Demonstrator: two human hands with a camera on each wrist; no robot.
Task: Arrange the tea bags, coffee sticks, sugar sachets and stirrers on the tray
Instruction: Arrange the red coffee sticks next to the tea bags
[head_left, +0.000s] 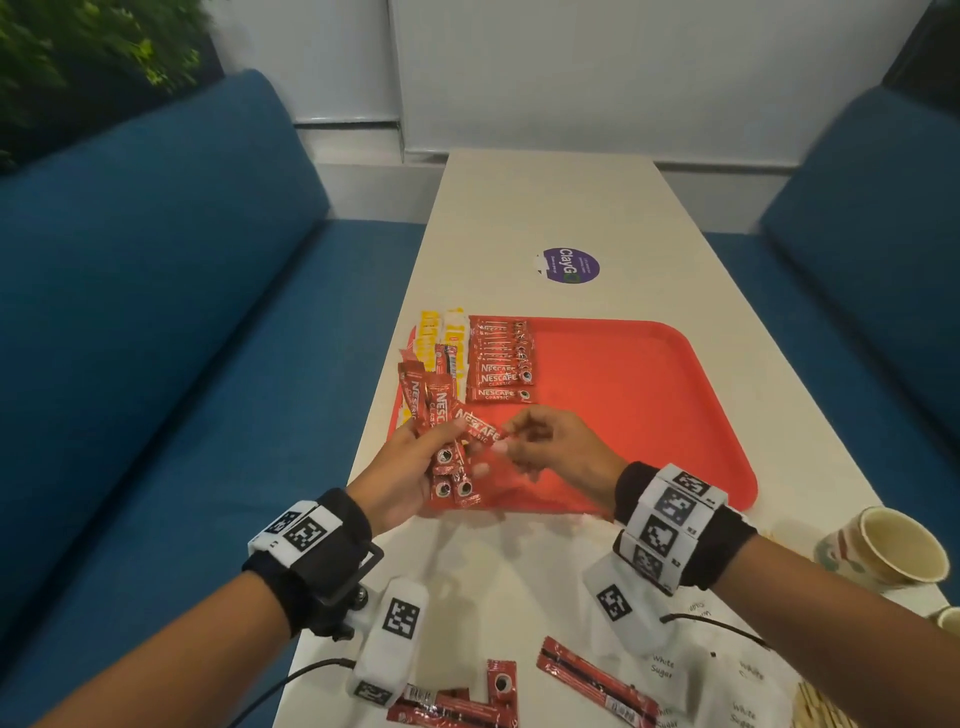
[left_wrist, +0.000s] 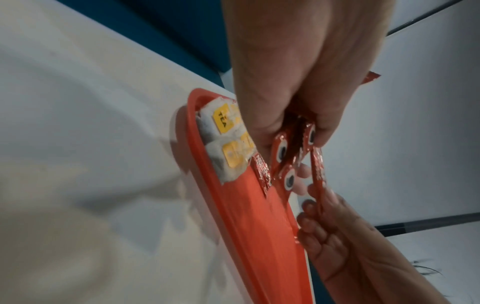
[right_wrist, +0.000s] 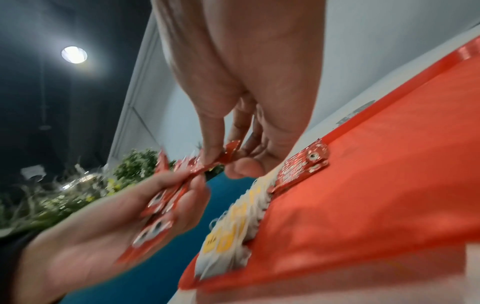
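My left hand (head_left: 415, 467) grips a fanned bunch of red coffee sticks (head_left: 441, 415) over the near left corner of the red tray (head_left: 649, 415). My right hand (head_left: 540, 441) pinches the end of one coffee stick (head_left: 480, 427) that sticks out of that bunch. A neat row of coffee sticks (head_left: 501, 358) lies at the tray's far left, beside yellow-tagged tea bags (head_left: 441, 338). The left wrist view shows the bunch (left_wrist: 285, 156) in my fingers and tea bags (left_wrist: 228, 142) by the tray rim. The right wrist view shows the pinched stick (right_wrist: 221, 160).
More loose coffee sticks (head_left: 592, 680) and white sugar sachets (head_left: 670, 670) lie on the white table (head_left: 519, 561) near me. Wooden stirrers (head_left: 821, 706) sit at the near right. A paper cup (head_left: 893, 551) lies tipped at the right. Blue sofas flank the table.
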